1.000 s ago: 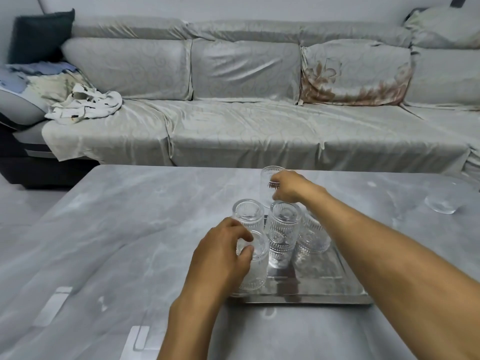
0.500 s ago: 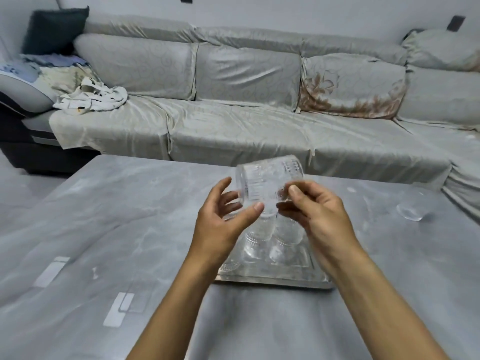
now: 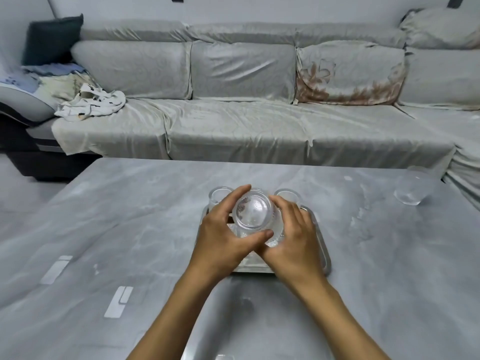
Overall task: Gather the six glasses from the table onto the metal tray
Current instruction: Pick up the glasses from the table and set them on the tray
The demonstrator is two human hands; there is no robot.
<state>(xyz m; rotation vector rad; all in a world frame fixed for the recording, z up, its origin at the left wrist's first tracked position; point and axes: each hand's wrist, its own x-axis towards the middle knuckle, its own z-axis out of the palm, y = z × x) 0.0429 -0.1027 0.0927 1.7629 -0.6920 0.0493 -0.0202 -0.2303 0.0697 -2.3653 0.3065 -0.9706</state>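
**A:** What are the fingers doing?

**B:** Both hands cup one clear glass [image 3: 253, 213] between them. The left hand [image 3: 223, 236] curls round its left side, index finger arched over the far rim, thumb [image 3: 255, 236] lying across the near side. The right hand [image 3: 293, 239] wraps the right side, fingers bent against the wall of the glass, the thumb hidden under the left one.

**A:** So each hand is gripping it?

**B:** Yes, each is closed on the same glass, which shows a round end toward the camera.

**A:** And where is that glass?

**B:** Held above the metal tray [image 3: 323, 252], over other glasses that are mostly hidden by the hands. Two more glasses stand at the tray's far edge, one left [image 3: 217, 194], one right [image 3: 288, 194].

**A:** And the arms?

**B:** Both bare forearms rise from the bottom of the frame and converge, wrists nearly touching over the tray's near edge.

**A:** Anything else around?

**B:** The tray sits on a grey marbled table [image 3: 117, 216]. Another clear glass [image 3: 413, 189] stands well apart at the far right. A covered sofa [image 3: 233, 120] runs behind
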